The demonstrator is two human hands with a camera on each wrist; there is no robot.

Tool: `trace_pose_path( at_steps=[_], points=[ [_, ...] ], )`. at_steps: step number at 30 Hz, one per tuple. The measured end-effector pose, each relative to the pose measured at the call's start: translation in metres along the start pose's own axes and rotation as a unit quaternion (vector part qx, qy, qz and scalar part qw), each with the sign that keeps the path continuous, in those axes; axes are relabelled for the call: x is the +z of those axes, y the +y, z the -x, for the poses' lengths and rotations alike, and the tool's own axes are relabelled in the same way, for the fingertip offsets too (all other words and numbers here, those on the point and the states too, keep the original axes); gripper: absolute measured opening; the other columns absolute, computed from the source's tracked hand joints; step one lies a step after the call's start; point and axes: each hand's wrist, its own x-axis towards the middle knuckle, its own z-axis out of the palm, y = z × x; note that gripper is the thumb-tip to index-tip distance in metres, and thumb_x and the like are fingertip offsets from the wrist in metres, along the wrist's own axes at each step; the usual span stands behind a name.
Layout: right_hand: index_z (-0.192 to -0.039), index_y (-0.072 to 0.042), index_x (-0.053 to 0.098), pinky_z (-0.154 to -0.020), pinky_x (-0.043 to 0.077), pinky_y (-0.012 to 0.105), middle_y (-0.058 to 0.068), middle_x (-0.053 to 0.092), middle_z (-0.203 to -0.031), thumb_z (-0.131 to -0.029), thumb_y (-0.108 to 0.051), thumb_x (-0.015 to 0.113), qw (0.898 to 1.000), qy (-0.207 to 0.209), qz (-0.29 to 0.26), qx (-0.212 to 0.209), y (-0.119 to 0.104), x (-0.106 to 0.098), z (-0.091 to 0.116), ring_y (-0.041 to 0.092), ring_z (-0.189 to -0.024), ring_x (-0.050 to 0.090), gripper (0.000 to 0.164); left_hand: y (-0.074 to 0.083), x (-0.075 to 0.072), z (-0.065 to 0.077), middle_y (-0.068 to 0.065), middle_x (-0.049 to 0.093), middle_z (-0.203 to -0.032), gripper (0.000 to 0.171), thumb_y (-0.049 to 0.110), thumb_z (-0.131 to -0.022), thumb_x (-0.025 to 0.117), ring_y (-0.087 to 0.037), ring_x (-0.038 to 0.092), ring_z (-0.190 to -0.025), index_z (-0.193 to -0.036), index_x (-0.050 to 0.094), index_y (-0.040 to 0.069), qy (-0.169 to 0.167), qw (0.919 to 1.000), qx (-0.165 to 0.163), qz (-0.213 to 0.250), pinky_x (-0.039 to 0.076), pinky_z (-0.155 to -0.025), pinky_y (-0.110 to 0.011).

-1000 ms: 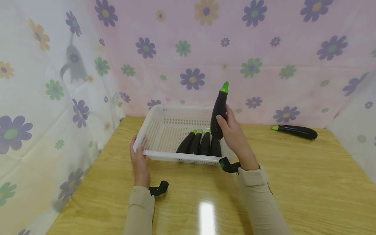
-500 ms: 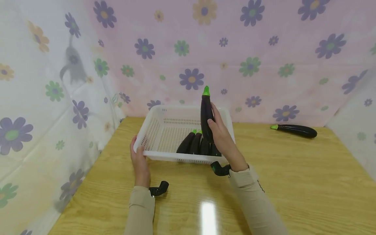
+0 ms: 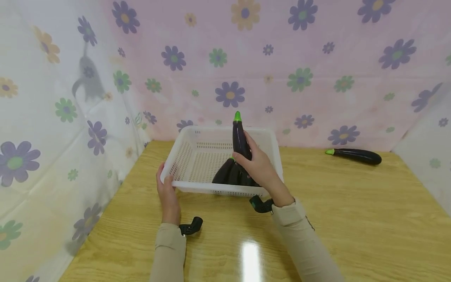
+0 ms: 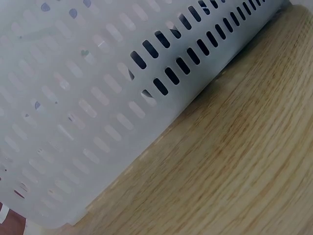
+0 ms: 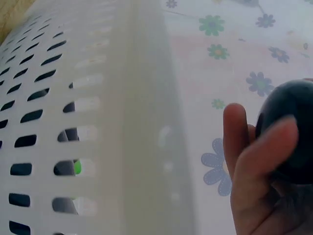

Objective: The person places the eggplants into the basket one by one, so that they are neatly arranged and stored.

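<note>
My right hand point(image 3: 258, 164) grips a dark eggplant point(image 3: 240, 137) with a bright green stem, held tilted over the right half of a white perforated basket point(image 3: 220, 188). In the right wrist view the thumb and fingers wrap the rounded end of that eggplant point(image 5: 293, 132). Several more eggplants point(image 3: 222, 172) lie side by side in the basket, partly hidden behind my hand and the front rim. At the basket's near left corner my left hand point(image 3: 169, 197) holds the rim, thumb on top. The left wrist view shows the slotted basket wall point(image 4: 98, 112), with dark shapes behind some slots.
Another eggplant point(image 3: 357, 156) lies on the wooden table point(image 3: 352, 219) at the back right, its green stem pointing left. Flowered cloth point(image 3: 197, 78) hangs behind the table and along both sides. Each wrist wears a black camera mount point(image 3: 191, 226).
My right hand has carried the eggplant left and lowered it toward the eggplants in the basket. The left hand and the basket stay in place.
</note>
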Motion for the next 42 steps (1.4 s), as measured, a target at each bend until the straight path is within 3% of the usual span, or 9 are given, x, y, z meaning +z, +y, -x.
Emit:
trace_pose_path(
  at_steps=[4, 8, 12, 18, 20, 24, 28, 33, 42],
  points=[
    [-0.136, -0.050, 0.002, -0.049, 0.050, 0.038, 0.010, 0.032, -0.136, -0.089, -0.043, 0.045, 0.999, -0.005, -0.033, -0.028, 0.002, 0.002, -0.002, 0.026, -0.082, 0.058, 0.064, 0.001, 0.000, 0.000, 0.003, 0.038, -0.133, 0.046, 0.012, -0.091, 0.032, -0.021, 0.038, -0.120, -0.133, 0.034, 0.030, -0.007, 1.0000, -0.004, -0.001, 0.028, -0.097, -0.044],
    [-0.139, -0.044, 0.012, -0.063, 0.050, 0.039, 0.006, 0.021, -0.142, -0.093, -0.040, 0.038, 0.998, -0.015, 0.010, -0.066, 0.004, 0.007, -0.001, 0.027, -0.096, 0.053, 0.053, -0.001, -0.001, 0.001, 0.003, 0.037, -0.132, 0.047, 0.010, -0.090, 0.032, -0.021, 0.038, -0.120, -0.133, 0.034, 0.029, -0.002, 0.9999, -0.014, 0.002, 0.028, -0.097, -0.043],
    [-0.138, -0.042, 0.018, -0.069, 0.049, 0.042, 0.005, 0.023, -0.141, -0.093, -0.042, 0.038, 0.996, -0.020, 0.043, -0.080, 0.005, 0.014, -0.002, 0.027, -0.096, 0.053, 0.050, -0.002, 0.000, 0.000, 0.003, 0.038, -0.132, 0.046, 0.012, -0.091, 0.033, -0.019, 0.038, -0.120, -0.133, 0.035, 0.029, -0.002, 1.0000, -0.005, 0.007, 0.029, -0.097, -0.042],
    [-0.139, -0.042, 0.000, -0.095, 0.025, 0.056, 0.005, 0.010, -0.147, -0.087, -0.052, 0.043, 0.987, -0.028, 0.135, -0.077, 0.005, 0.020, -0.003, 0.029, -0.132, 0.015, 0.069, -0.005, 0.002, -0.002, 0.003, 0.039, -0.131, 0.045, 0.013, -0.090, 0.035, -0.019, 0.040, -0.118, -0.132, 0.036, 0.030, -0.001, 0.9999, 0.002, 0.012, 0.030, -0.096, -0.043],
    [-0.138, -0.045, -0.001, -0.093, 0.027, 0.058, 0.008, 0.009, -0.147, -0.084, -0.055, 0.045, 0.987, -0.027, 0.147, -0.059, 0.003, 0.023, -0.002, 0.033, -0.130, 0.018, 0.071, -0.005, 0.002, -0.003, 0.003, 0.040, -0.131, 0.045, 0.013, -0.090, 0.035, -0.019, 0.040, -0.118, -0.132, 0.036, 0.029, -0.001, 0.9999, 0.005, 0.012, 0.029, -0.096, -0.043],
    [-0.137, -0.049, 0.003, -0.081, 0.041, 0.052, 0.013, 0.010, -0.145, -0.084, -0.050, 0.049, 0.992, -0.020, 0.123, -0.030, 0.003, 0.030, -0.003, 0.034, -0.105, 0.051, 0.070, -0.004, 0.004, -0.005, 0.003, 0.040, -0.131, 0.045, 0.014, -0.090, 0.035, -0.019, 0.040, -0.118, -0.132, 0.035, 0.030, -0.006, 0.9999, 0.010, 0.012, 0.029, -0.096, -0.043],
    [-0.138, -0.048, 0.008, -0.066, 0.046, 0.039, 0.016, 0.018, -0.139, -0.085, -0.044, 0.052, 0.990, -0.018, 0.138, -0.021, 0.007, 0.039, -0.002, 0.025, -0.081, 0.058, 0.069, -0.006, 0.004, -0.004, 0.004, 0.040, -0.131, 0.046, 0.013, -0.089, 0.035, -0.019, 0.040, -0.118, -0.132, 0.035, 0.030, -0.005, 0.9999, 0.001, 0.012, 0.029, -0.096, -0.043],
    [-0.140, -0.042, 0.015, -0.060, 0.045, 0.039, 0.017, 0.025, -0.137, -0.084, -0.043, 0.054, 0.984, -0.010, 0.177, -0.024, 0.008, 0.050, -0.001, 0.028, -0.075, 0.057, 0.068, -0.004, 0.003, -0.002, 0.004, 0.040, -0.131, 0.047, 0.012, -0.089, 0.035, -0.019, 0.040, -0.117, -0.133, 0.035, 0.028, 0.000, 1.0000, 0.005, 0.008, 0.029, -0.096, -0.043],
    [-0.137, -0.048, 0.012, -0.073, 0.046, 0.046, 0.013, 0.029, -0.138, -0.081, -0.051, 0.053, 0.985, 0.006, 0.171, 0.000, 0.004, 0.062, -0.006, 0.029, -0.093, 0.056, 0.069, 0.003, 0.002, -0.003, 0.002, 0.037, -0.132, 0.049, 0.011, -0.088, 0.034, -0.017, 0.039, -0.117, -0.132, 0.032, 0.029, 0.013, 0.9999, 0.001, -0.004, 0.027, -0.096, -0.040]
  ],
)
